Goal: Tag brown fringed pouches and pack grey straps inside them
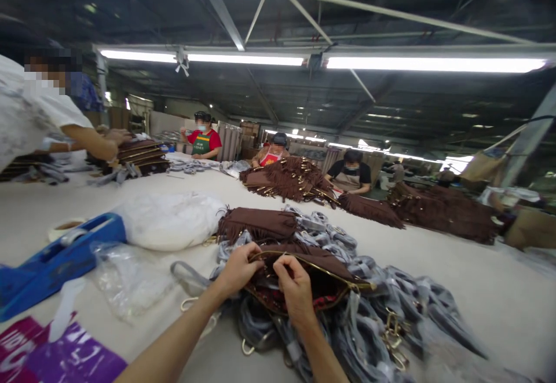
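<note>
A brown pouch (324, 262) with a gold zipper lies unzipped on the heap of wrapped grey straps (373, 336), and its mouth gapes to show a dark, reddish patterned lining. My left hand (240, 268) is closed on the pouch's left rim, thumb and fingers pinching the zipper edge. Over the opening, my right hand (295, 287) holds its thumb and fingertips pressed together; whatever is between them is too small to make out. Just behind, a folded brown fringed pouch (258, 223) rests on the straps.
To the left are a blue tape dispenser (65, 261), clear plastic bags (130, 276), a white plastic bundle (171, 221) and purple packaging (73, 351). Brown fringed pouches (289, 180) are piled farther back. Co-workers stand around the table, one close at left (39, 110).
</note>
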{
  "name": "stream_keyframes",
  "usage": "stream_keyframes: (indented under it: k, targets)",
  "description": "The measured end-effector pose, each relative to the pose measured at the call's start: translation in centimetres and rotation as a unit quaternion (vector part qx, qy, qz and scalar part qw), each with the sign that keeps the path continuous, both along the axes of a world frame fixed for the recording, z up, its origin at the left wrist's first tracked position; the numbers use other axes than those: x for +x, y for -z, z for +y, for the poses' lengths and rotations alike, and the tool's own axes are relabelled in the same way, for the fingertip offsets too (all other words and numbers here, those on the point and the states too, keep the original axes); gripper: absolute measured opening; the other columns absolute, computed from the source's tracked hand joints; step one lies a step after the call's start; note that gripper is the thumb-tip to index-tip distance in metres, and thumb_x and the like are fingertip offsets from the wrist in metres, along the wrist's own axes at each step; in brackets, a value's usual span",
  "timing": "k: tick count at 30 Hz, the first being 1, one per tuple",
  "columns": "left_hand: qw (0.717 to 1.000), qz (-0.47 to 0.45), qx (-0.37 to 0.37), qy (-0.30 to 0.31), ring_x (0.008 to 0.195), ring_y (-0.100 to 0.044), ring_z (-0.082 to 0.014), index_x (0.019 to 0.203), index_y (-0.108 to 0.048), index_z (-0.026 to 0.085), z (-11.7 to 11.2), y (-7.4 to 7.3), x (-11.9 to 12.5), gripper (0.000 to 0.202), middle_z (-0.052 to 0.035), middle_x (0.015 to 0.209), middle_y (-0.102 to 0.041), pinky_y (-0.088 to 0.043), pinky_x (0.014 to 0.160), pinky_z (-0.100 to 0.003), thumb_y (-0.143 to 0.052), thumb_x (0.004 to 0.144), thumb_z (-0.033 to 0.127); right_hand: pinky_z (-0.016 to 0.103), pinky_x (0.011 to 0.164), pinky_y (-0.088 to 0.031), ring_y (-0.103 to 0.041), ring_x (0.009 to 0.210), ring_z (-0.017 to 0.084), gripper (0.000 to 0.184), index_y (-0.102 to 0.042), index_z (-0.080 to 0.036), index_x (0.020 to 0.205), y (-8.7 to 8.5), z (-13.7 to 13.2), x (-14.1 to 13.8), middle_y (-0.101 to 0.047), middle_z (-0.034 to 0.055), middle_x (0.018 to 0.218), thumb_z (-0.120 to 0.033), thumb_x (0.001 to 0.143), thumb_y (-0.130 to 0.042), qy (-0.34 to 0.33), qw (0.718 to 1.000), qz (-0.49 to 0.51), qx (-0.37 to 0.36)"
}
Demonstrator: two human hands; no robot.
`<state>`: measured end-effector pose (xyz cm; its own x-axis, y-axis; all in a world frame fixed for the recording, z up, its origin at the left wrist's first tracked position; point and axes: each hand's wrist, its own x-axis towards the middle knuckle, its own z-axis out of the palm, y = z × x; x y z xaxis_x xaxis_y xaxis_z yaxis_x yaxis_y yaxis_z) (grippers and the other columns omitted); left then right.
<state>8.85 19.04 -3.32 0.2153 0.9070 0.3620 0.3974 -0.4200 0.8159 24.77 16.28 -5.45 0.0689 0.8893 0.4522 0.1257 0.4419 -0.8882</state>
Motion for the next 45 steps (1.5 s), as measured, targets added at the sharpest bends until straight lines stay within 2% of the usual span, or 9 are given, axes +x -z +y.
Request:
stream_keyframes:
  k: [6,9,12,16,19,23,26,36,45]
  targets:
    - [0.959,0.207,0.180,0.069,0.097,-0.055,-0.0249,0.095,-0.062,0.022,-7.8,-2.5,-2.5,0.017,-0.0099,0.105,-0.064,-0.041,0.086,-0.034,-0.049,0.086,0.017,0.023,0.046,-0.028,-0.030,0.047,0.010,0.026,-0.054,-0.021,0.068,0.6,0.2,0.3,-0.037,-0.0083,0.053,-0.044,0.075,-0.063,-0.057,0.997,0.037,-0.039]
    - [0.909,0.345,0.163,0.168,0.088,-0.057,-0.0245,0.100,-0.062,0.023,-10.3,-1.0,-2.4,0.028,-0.0092,0.098,-0.066,-0.042,0.080,-0.034,-0.046,0.082,0.009,0.023,0.044,-0.026,-0.029,0.046,0.009,0.027,-0.056,-0.020,0.068,0.5,0.3,0.2,-0.035,-0.0089,0.049,-0.045,0.074,-0.064,-0.078,0.994,0.053,-0.045]
    - [0.900,0.386,0.138,0.152,0.095,-0.055,-0.0278,0.109,-0.058,0.021,-10.4,1.1,-1.7,0.039,-0.0109,0.100,-0.065,-0.040,0.087,-0.039,-0.051,0.074,0.006,0.022,0.041,-0.022,-0.027,0.042,0.008,0.028,-0.057,-0.020,0.069,0.4,0.3,0.1,-0.034,-0.0096,0.047,-0.046,0.075,-0.062,-0.094,0.992,0.066,-0.046]
    - [0.946,0.280,0.048,0.159,0.097,-0.054,-0.0253,0.100,-0.061,0.022,-9.9,0.4,-1.9,0.037,-0.0067,0.101,-0.063,-0.040,0.086,-0.034,-0.058,0.066,0.009,0.021,0.039,-0.019,-0.024,0.039,0.007,0.028,-0.054,-0.020,0.068,0.6,0.5,0.1,-0.034,-0.0103,0.046,-0.047,0.076,-0.058,-0.102,0.990,0.081,-0.044]
    - [0.970,0.094,-0.143,0.172,0.085,-0.057,-0.0217,0.102,-0.062,0.023,-10.5,-1.5,-3.2,0.038,-0.0021,0.092,-0.064,-0.042,0.074,-0.029,-0.063,0.065,0.020,0.021,0.039,-0.018,-0.023,0.039,0.007,0.028,-0.054,-0.020,0.067,0.7,0.6,0.2,-0.035,-0.0100,0.047,-0.047,0.074,-0.059,-0.105,0.990,0.087,-0.044]
    - [0.917,-0.251,-0.300,0.078,0.076,-0.062,-0.0184,0.115,-0.058,0.023,-11.2,-2.0,-4.9,0.054,-0.0042,0.098,-0.069,-0.045,0.064,-0.026,-0.073,0.064,0.037,0.022,0.039,-0.019,-0.023,0.039,0.007,0.029,-0.054,-0.020,0.066,0.4,0.5,0.2,-0.037,-0.0093,0.047,-0.048,0.073,-0.060,-0.117,0.988,0.087,-0.051]
    - [0.876,-0.353,-0.328,-0.016,0.060,-0.059,-0.0131,0.123,-0.057,0.022,-10.8,-1.0,-5.6,0.067,-0.0017,0.082,-0.070,-0.047,0.059,-0.024,-0.078,0.061,0.036,0.023,0.041,-0.022,-0.024,0.040,0.008,0.030,-0.054,-0.021,0.067,0.3,0.3,0.2,-0.040,-0.0080,0.050,-0.049,0.074,-0.060,-0.130,0.987,0.078,-0.055]
    - [0.865,-0.377,-0.327,-0.059,0.062,-0.060,-0.0158,0.108,-0.064,0.014,-8.8,2.3,-6.5,0.048,-0.0063,0.085,-0.070,-0.048,0.053,-0.026,-0.076,0.063,0.026,0.027,0.061,-0.039,-0.049,0.062,0.016,0.023,-0.057,-0.020,0.065,0.6,-0.1,0.1,-0.055,-0.0013,0.063,-0.039,0.078,-0.058,-0.145,0.989,0.007,-0.011]
    - [0.970,-0.136,-0.060,-0.193,0.094,-0.061,-0.0234,0.085,-0.066,0.020,-10.3,0.9,-7.5,0.013,-0.0063,0.092,-0.068,-0.045,0.090,-0.032,-0.060,0.078,0.030,0.028,0.065,-0.040,-0.051,0.066,0.018,0.021,-0.058,-0.020,0.067,0.8,-0.2,0.3,-0.056,-0.0009,0.065,-0.038,0.080,-0.058,-0.144,0.989,-0.041,-0.001]
